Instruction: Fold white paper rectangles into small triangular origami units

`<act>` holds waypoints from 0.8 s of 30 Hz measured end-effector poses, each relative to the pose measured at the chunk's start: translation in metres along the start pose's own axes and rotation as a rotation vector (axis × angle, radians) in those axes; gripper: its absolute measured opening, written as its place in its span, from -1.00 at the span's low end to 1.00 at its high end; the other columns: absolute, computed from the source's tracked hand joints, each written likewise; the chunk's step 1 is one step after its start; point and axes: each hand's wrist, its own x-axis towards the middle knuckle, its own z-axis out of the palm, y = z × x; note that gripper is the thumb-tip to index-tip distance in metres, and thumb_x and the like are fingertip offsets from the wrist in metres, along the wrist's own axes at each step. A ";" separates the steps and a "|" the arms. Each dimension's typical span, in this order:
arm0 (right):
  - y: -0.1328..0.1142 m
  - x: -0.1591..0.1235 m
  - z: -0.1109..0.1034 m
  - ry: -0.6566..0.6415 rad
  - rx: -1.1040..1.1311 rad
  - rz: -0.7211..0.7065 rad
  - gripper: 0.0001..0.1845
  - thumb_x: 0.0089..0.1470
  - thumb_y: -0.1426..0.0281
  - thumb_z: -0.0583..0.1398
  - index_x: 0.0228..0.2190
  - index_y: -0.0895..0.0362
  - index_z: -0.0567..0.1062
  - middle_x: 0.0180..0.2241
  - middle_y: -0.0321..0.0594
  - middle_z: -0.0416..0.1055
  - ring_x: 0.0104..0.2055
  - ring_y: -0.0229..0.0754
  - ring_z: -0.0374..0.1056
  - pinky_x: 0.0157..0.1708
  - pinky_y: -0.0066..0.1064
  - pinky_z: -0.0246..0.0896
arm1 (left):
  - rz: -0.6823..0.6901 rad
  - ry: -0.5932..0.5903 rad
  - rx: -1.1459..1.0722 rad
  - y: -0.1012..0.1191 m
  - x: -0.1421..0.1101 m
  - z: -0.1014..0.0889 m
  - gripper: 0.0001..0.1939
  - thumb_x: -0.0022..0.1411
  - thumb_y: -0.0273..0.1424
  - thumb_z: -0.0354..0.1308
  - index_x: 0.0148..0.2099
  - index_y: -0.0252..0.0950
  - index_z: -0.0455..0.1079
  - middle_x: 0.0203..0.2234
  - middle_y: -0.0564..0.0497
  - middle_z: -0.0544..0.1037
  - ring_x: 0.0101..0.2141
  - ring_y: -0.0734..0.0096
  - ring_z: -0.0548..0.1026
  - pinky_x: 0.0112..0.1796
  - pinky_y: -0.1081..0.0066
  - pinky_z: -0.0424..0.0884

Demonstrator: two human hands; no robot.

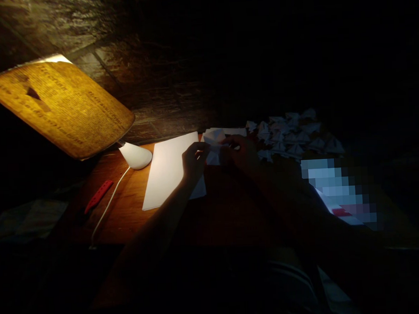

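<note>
Between my two hands is a folded piece of white paper, held above the wooden table near its back edge. My left hand pinches the paper's left side. On the right side, the fingers of my right hand are closed on it, partly lost in shadow. Under and beside my left hand lies a stack of white paper sheets. More white paper lies behind my hands. To the right of my right hand, several small folded paper pieces are spread in dim light.
At the left a lamp with a printed yellow shade stands on a white base, its white cord running forward. A red-handled cutter lies nearby on the table. A bright, pixelated screen glows at the right.
</note>
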 end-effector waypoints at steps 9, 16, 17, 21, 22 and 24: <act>0.001 0.002 -0.001 0.052 -0.062 -0.065 -0.93 0.08 0.36 0.33 -0.35 0.06 0.65 -0.23 -0.15 0.47 -0.19 -0.08 0.37 -0.17 -0.24 0.36 | 0.105 0.023 0.031 0.004 -0.001 -0.001 -0.89 0.17 -0.35 0.40 -0.26 -0.21 0.55 -0.15 -0.05 0.53 -0.13 0.32 0.55 -0.28 0.43 0.50; -0.004 0.001 0.002 0.004 0.149 0.082 -0.79 0.08 0.23 0.28 -0.48 0.08 0.49 -0.48 -0.26 0.47 -0.37 -0.14 0.37 -0.30 -0.29 0.26 | 0.053 -0.075 -0.043 -0.008 -0.001 -0.002 -0.60 0.12 -0.21 0.45 -0.03 -0.20 0.51 -0.13 -0.09 0.64 -0.09 0.23 0.59 -0.05 0.27 0.49; -0.004 0.001 0.002 -0.019 0.154 0.085 -0.78 0.08 0.22 0.28 -0.48 0.07 0.47 -0.49 -0.26 0.46 -0.38 -0.14 0.37 -0.30 -0.29 0.26 | 0.034 -0.066 -0.064 -0.011 0.000 -0.001 -0.61 0.12 -0.21 0.45 -0.05 -0.21 0.50 -0.16 -0.08 0.64 -0.13 0.24 0.59 -0.08 0.28 0.49; -0.005 -0.001 0.002 -0.141 0.094 0.055 -0.85 0.02 0.29 0.29 -0.45 0.06 0.44 -0.45 -0.27 0.49 -0.35 -0.14 0.39 -0.29 -0.31 0.29 | -0.064 -0.003 -0.183 -0.024 0.001 0.002 -0.57 0.06 -0.21 0.45 -0.08 -0.20 0.42 -0.27 -0.01 0.58 -0.28 0.34 0.57 -0.27 0.40 0.48; -0.005 -0.002 0.001 -0.183 0.082 0.053 -0.87 -0.01 0.32 0.30 -0.40 0.06 0.45 -0.43 -0.28 0.51 -0.35 -0.14 0.40 -0.29 -0.31 0.29 | -0.078 -0.003 -0.193 -0.025 0.001 0.002 -0.56 0.05 -0.21 0.46 -0.07 -0.20 0.40 -0.28 0.01 0.57 -0.28 0.35 0.57 -0.29 0.41 0.47; -0.005 -0.004 0.001 -0.270 0.079 0.069 -0.78 -0.05 0.37 0.32 -0.29 0.05 0.47 -0.40 -0.29 0.53 -0.33 -0.13 0.43 -0.31 -0.32 0.30 | -0.068 0.002 -0.196 -0.025 0.002 0.002 -0.53 0.03 -0.21 0.47 -0.07 -0.19 0.39 -0.28 0.01 0.56 -0.26 0.35 0.57 -0.28 0.42 0.48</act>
